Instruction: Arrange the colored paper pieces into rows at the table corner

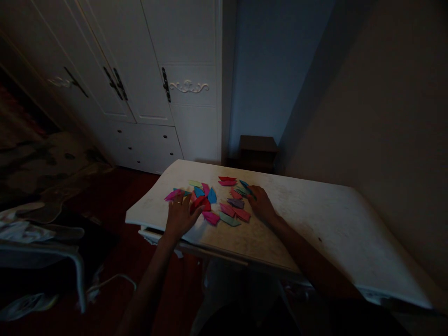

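Observation:
Several small folded paper pieces in bright colours lie in a loose cluster on a white tabletop (336,224). My left hand (180,217) rests at the left of the cluster with fingers spread, its thumb by a red folded paper piece (201,203). Under or beside those fingertips is a magenta piece (171,195). On the cluster's right side my right hand (262,205) has its fingers closed at a dark teal folded paper piece (246,186), which looks tilted. Near it lie a purple piece (236,203), a pale green piece (229,220) and a red piece (227,178).
A white wardrobe (196,121) stands beyond the table, and a small brown cabinet (258,143) sits in the corner. To the left, a chair with a pale metal frame (79,270) stands on the dark red floor (136,252). A wall runs along the right.

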`<control>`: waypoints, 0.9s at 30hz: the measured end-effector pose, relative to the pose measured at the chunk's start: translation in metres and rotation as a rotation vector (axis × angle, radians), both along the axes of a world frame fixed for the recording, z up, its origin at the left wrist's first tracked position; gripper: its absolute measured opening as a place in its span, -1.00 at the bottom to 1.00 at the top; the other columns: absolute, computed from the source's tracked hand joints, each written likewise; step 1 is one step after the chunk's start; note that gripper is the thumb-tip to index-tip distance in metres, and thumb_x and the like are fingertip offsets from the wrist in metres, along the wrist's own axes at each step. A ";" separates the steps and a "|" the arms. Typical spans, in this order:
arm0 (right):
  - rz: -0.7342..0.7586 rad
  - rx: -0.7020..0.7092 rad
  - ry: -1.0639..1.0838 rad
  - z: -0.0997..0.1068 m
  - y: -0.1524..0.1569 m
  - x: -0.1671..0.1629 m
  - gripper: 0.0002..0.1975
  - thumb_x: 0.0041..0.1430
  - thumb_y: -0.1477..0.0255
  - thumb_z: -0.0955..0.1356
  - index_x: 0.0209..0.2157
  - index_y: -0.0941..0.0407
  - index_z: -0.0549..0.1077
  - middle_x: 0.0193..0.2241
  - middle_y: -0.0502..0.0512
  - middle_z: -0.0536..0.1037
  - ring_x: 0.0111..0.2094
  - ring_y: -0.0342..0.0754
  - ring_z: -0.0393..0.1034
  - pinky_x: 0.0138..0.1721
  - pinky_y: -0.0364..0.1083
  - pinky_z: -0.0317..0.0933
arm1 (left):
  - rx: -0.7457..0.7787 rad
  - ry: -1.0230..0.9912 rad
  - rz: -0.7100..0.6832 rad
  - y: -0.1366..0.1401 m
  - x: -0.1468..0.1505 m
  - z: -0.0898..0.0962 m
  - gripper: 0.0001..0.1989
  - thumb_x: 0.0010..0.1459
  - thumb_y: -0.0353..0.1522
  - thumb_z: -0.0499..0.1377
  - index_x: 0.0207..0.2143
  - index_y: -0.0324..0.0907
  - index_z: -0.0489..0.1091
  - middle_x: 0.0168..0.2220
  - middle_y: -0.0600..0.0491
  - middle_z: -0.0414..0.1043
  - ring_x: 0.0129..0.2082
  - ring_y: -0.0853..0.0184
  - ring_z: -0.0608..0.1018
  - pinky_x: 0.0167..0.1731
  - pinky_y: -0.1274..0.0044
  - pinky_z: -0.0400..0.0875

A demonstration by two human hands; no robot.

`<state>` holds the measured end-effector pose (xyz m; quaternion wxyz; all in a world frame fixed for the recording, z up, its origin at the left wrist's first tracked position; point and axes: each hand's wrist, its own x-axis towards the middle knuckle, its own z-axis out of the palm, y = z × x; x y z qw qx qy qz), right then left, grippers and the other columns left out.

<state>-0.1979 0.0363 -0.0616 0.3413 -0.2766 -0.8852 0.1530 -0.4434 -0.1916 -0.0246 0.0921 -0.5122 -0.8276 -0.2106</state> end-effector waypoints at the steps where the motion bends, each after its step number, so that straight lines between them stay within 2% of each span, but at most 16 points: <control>1: -0.003 -0.006 -0.031 0.000 0.000 0.000 -0.59 0.27 0.32 0.23 0.09 0.14 0.39 0.00 0.25 0.46 0.03 0.11 0.31 0.09 0.12 0.20 | -0.070 0.022 0.036 0.001 0.006 -0.002 -0.27 0.15 0.08 0.02 0.17 -0.26 0.24 0.23 -0.31 0.17 0.27 -0.13 0.14 0.15 0.05 0.10; 3: 0.002 -0.015 -0.104 -0.001 0.000 -0.001 -0.57 0.24 0.27 0.26 0.08 0.15 0.41 0.04 0.28 0.44 0.06 0.15 0.30 0.11 0.14 0.18 | -0.190 0.048 0.103 0.004 0.012 -0.005 -0.21 0.13 0.10 0.02 0.22 -0.28 0.19 0.26 -0.36 0.11 0.28 -0.23 0.09 0.14 -0.01 0.03; 6: 0.021 -0.015 -0.161 -0.003 -0.003 -0.004 -0.56 0.23 0.23 0.29 0.07 0.14 0.44 0.09 0.29 0.41 0.11 0.17 0.27 0.14 0.15 0.15 | -0.281 0.059 0.151 0.011 0.008 -0.007 -0.13 0.11 0.15 -0.01 0.27 -0.28 0.12 0.31 -0.38 0.00 0.31 -0.26 0.01 0.16 -0.04 -0.04; 12: 0.121 -0.012 -0.161 -0.004 -0.016 -0.022 -0.56 0.23 0.28 0.31 0.09 0.17 0.42 0.12 0.31 0.39 0.14 0.15 0.25 0.14 0.12 0.15 | -0.358 0.045 0.060 0.029 -0.010 -0.006 -0.07 0.10 0.20 -0.10 0.32 -0.23 0.03 0.35 -0.33 -0.11 0.35 -0.18 -0.10 0.16 -0.10 -0.15; 16: 0.148 0.019 -0.144 0.005 -0.024 -0.035 -0.62 0.22 0.32 0.33 0.03 0.19 0.44 0.04 0.30 0.46 0.06 0.09 0.31 0.11 0.06 0.16 | -0.312 0.054 0.020 0.030 -0.009 -0.006 -0.17 0.16 0.15 -0.11 0.29 -0.19 0.10 0.35 -0.28 -0.06 0.36 -0.11 -0.11 0.18 -0.08 -0.15; 22: 0.124 0.064 -0.237 0.023 -0.023 -0.054 -0.75 0.26 0.36 0.31 -0.10 0.16 0.49 -0.15 0.23 0.53 -0.11 0.05 0.36 -0.03 -0.01 0.20 | -0.236 0.046 -0.041 0.022 -0.008 -0.005 -0.30 0.17 0.09 -0.01 0.22 -0.11 0.24 0.32 -0.24 0.03 0.34 -0.11 0.00 0.19 -0.03 -0.07; 27: 0.074 0.061 -0.269 0.033 -0.011 -0.079 -0.71 0.31 0.39 0.23 -0.07 0.17 0.49 -0.16 0.25 0.54 -0.13 0.09 0.37 -0.07 0.02 0.19 | -0.124 0.036 -0.039 0.021 -0.015 -0.012 -0.48 0.19 -0.07 0.08 0.11 -0.13 0.38 0.28 -0.22 0.14 0.32 -0.08 0.08 0.20 0.01 -0.03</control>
